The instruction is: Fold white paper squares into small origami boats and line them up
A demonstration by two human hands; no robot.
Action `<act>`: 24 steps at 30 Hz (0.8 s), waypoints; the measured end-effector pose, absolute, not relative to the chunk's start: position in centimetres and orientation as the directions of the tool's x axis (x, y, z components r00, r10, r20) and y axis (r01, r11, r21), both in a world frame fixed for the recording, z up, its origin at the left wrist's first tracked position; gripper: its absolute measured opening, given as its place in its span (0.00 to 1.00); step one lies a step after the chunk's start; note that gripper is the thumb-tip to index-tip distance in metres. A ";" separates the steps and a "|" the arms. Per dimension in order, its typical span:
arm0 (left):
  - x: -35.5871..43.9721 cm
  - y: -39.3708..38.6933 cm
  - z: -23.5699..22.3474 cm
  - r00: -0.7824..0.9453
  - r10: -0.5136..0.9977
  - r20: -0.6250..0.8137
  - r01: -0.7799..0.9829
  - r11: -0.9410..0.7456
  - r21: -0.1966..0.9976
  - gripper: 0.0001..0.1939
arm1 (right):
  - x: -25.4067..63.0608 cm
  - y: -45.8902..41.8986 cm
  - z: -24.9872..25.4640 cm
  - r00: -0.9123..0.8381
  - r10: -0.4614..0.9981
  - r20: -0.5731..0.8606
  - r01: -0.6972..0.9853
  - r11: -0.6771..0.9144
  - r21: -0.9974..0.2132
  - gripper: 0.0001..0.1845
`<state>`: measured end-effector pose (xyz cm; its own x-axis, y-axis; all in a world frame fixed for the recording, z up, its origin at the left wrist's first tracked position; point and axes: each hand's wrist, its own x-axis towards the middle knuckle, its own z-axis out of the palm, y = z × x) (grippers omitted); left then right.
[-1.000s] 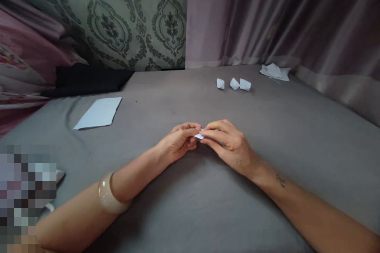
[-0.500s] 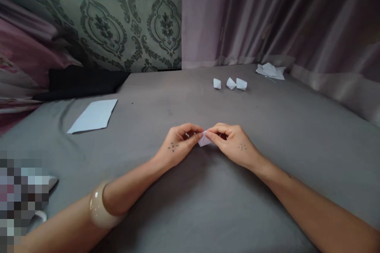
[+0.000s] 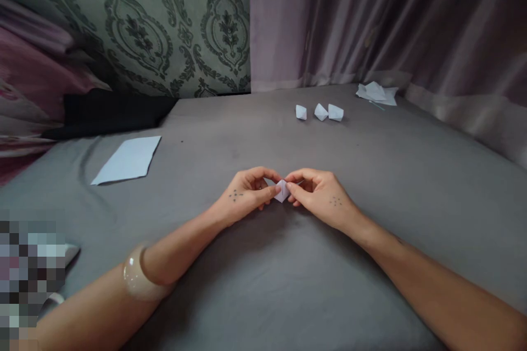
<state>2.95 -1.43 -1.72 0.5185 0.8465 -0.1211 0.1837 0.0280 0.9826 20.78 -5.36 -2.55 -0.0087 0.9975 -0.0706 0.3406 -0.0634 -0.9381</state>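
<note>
A small folded piece of white paper (image 3: 282, 192), roughly diamond-shaped with a crease down its face, sits between my fingertips. My left hand (image 3: 251, 191) pinches its left side with thumb and index finger. From the right, my right hand (image 3: 315, 192) grips the opposite side the same way. Both hands hover low over the grey sheet. The paper's back is hidden by my fingers. Beyond the hands lie three folded white paper shapes: one alone (image 3: 301, 113), a pointed one (image 3: 321, 112) and a wider one (image 3: 335, 113) touching it.
A white paper sheet stack (image 3: 127, 160) lies to the left on the grey bed sheet (image 3: 222, 137). Loose white papers (image 3: 376, 93) rest at the back right by the curtain (image 3: 284, 27). Black cloth (image 3: 115, 114) lies at the back left. A blurred-out patch fills the lower left.
My left thumb has slid across the folded paper, and more of its front now shows as a diamond. My fingers have shifted slightly; both hands still hold it. The view has tilted slightly down.
</note>
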 end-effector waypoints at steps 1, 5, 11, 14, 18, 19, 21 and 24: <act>2.8 -1.3 -1.7 0.536 0.833 -0.135 0.187 0.038 0.982 0.15 | 20.8 -5.3 -2.6 -0.021 0.997 -0.074 0.329 -0.063 -0.942 0.08; 2.3 -0.6 -1.9 0.629 0.763 -0.151 0.182 0.044 0.982 0.15 | 20.7 -5.4 -2.6 -0.064 0.994 -0.086 0.301 -0.063 -0.951 0.07; 1.8 0.3 -2.0 0.751 0.646 -0.134 0.167 0.010 0.986 0.14 | 20.8 -5.4 -2.8 -0.126 0.987 -0.097 0.320 -0.052 -0.946 0.07; 1.6 0.7 -1.6 0.790 0.597 -0.143 0.186 -0.011 0.982 0.13 | 20.9 -5.4 -2.7 -0.152 0.982 -0.113 0.332 -0.057 -0.941 0.07; 1.5 1.1 -1.3 0.800 0.583 -0.140 0.188 -0.022 0.982 0.12 | 20.9 -5.3 -2.3 -0.158 0.977 -0.143 0.347 -0.081 -0.934 0.07; 1.5 1.2 -1.2 0.799 0.586 -0.132 0.182 -0.027 0.983 0.12 | 20.9 -5.3 -2.2 -0.157 0.976 -0.148 0.351 -0.085 -0.932 0.07; 1.5 1.3 -1.2 0.800 0.590 -0.111 0.165 -0.038 0.986 0.12 | 20.8 -5.3 -2.0 -0.153 0.977 -0.147 0.359 -0.084 -0.930 0.06; 1.4 1.3 -1.3 0.802 0.592 -0.083 0.144 -0.057 0.988 0.11 | 20.9 -5.2 -2.0 -0.148 0.981 -0.130 0.365 -0.068 -0.929 0.07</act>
<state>1.43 1.35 -1.27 0.8018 0.5918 -0.0832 0.1443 -0.0566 0.9879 20.90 -5.23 -2.02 -0.1475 0.9805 -0.1295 0.3647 -0.0678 -0.9286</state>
